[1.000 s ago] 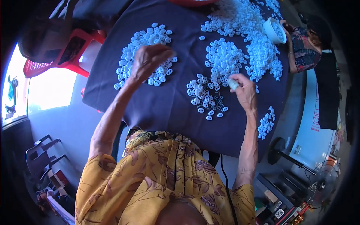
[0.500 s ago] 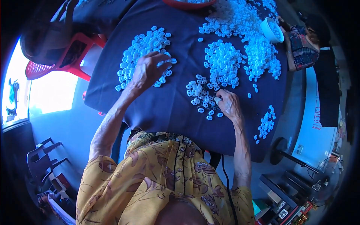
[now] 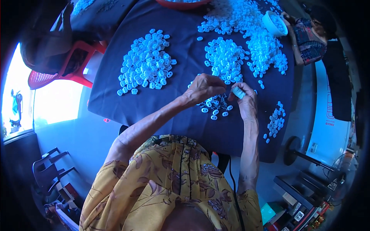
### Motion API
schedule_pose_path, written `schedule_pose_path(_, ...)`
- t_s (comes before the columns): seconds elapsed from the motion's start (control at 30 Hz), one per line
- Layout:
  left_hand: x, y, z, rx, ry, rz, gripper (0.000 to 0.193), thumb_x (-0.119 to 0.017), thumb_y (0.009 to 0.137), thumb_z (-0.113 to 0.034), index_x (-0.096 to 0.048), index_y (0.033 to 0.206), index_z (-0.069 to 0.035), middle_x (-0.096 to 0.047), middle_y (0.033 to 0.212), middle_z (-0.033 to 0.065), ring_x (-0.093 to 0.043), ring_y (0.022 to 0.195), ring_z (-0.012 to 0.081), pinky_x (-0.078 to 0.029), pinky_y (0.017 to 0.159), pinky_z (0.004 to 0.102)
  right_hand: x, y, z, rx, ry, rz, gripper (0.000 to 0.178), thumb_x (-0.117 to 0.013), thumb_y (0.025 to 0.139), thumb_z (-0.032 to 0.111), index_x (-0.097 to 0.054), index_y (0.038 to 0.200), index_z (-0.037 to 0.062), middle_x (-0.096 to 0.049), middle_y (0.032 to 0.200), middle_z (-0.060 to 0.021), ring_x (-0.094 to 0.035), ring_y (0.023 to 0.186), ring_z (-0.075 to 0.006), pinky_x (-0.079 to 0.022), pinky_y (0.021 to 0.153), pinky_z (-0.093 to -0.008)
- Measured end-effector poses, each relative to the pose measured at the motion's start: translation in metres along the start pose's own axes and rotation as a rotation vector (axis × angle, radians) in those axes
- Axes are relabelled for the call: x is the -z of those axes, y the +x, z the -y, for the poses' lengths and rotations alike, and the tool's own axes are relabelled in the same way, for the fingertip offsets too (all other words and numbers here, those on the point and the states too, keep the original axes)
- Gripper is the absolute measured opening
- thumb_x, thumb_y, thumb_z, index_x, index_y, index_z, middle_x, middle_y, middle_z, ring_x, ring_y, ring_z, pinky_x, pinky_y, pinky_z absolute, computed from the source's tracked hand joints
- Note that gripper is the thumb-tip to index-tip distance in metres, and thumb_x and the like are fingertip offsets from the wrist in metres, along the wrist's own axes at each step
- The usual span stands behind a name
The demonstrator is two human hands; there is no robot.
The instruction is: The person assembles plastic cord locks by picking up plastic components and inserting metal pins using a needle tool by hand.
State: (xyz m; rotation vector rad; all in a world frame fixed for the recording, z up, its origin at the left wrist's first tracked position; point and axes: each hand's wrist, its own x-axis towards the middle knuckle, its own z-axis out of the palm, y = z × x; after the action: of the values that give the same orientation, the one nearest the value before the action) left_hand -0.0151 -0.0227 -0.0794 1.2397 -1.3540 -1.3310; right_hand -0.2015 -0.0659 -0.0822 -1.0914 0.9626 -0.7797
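Observation:
My left hand is above a small pile of pale oval plastic pieces mixed with thin dark bits, fingers pinched together. Close beside it, my right hand is closed too, with a pale wrapping around one digit. The fingertips of both hands nearly meet; whatever they hold is too small or hidden to make out. Just beyond them lies a larger heap of two-holed oval pieces. Another heap of similar pieces spreads over the dark tablecloth on the left.
A big spread of pale pieces covers the far right, with a white tub beside a co-worker's arm. A small cluster lies near the right edge. A red basin stands at the far edge; a red chair is at left.
My left hand has left the left heap and moved right, beside my right hand. My right hand has risen slightly and shifted right, turning so its wrapped digit shows.

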Motion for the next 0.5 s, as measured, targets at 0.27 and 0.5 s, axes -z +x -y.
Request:
schedule_pose_path(0.27, -0.025, 0.009, 0.004, 0.195, -0.372, -0.003, 0.015, -0.061, 0.076, -0.016, -0.061, 0.077, -0.001, -0.058, 0.067, 0.0031, -0.051, 0.060, 0.0076, -0.041, 0.056, 0.0231, -0.008, -0.009, 0.003, 0.029, 0.040, -0.007, 0.006, -0.053, 0.079, 0.004, -0.059, 0.079, 0.0026, -0.057, 0.071, -0.0018, -0.052, 0.057, -0.0083, -0.043, 0.055, -0.0199)
schedule_pose_path(0.5, -0.022, 0.008, 0.009, 0.141, -0.136, -0.053, 0.016, -0.062, 0.074, -0.014, -0.060, 0.078, 0.001, -0.060, 0.068, 0.0056, -0.057, 0.065, 0.0114, -0.045, 0.060, 0.0253, -0.008, -0.008, -0.002, 0.085, -0.098, -0.047, 0.007, -0.053, 0.080, 0.007, -0.057, 0.080, 0.0018, -0.056, 0.068, -0.0020, -0.054, 0.057, -0.0082, -0.042, 0.053, -0.0209)
